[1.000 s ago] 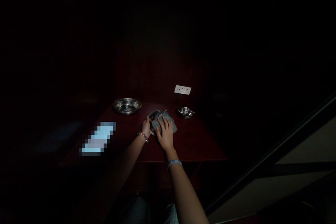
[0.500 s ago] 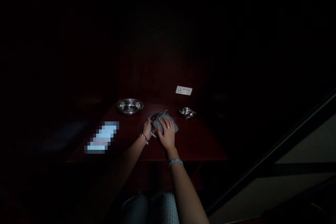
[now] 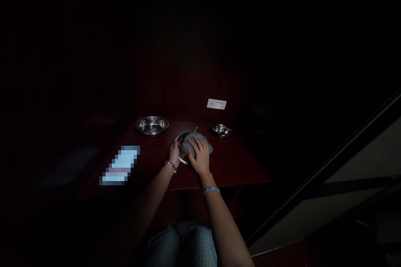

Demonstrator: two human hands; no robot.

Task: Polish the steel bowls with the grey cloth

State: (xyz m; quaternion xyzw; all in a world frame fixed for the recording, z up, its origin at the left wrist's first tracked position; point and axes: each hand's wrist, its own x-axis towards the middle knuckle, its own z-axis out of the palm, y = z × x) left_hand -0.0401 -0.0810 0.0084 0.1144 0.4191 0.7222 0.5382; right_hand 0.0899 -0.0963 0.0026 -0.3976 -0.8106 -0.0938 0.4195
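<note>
Legs [image 3: 200, 244] in checked cloth at bottom, under table edge. Two bare forearms reach forward from below. Right wrist: blue band [image 3: 211, 191]. Left wrist: bead bracelet [image 3: 171, 166]. Dark red table [image 3: 234, 164], poorly lit, front edge visible.

Bright patch [image 3: 120, 165] on table's left side, pixelated, can't tell what it is; well apart from both hands.

Left hand [image 3: 174, 153] grips the near-left rim of a metal dish [image 3: 182, 149], thumb up along the edge, other fingers mostly hidden. Right hand [image 3: 199, 157] has its fingers spread and laid over a grey cloth [image 3: 207, 144], palm down, ring on one finger; not clenched. Cloth covers the dish's right part, one corner sticking up at the far side. Dish is at table middle, between the hands; can't tell if its base touches the table.

Beyond that, big bowl [image 3: 152, 126] stands upright on table, far left, shiny inside. Small bowl [image 3: 222, 131] on the far right, near the cloth but apart. Both metal.

Farthest: dark red wall [image 3: 175, 91], white socket [image 3: 216, 104] mounted on it, above small bowl.
</note>
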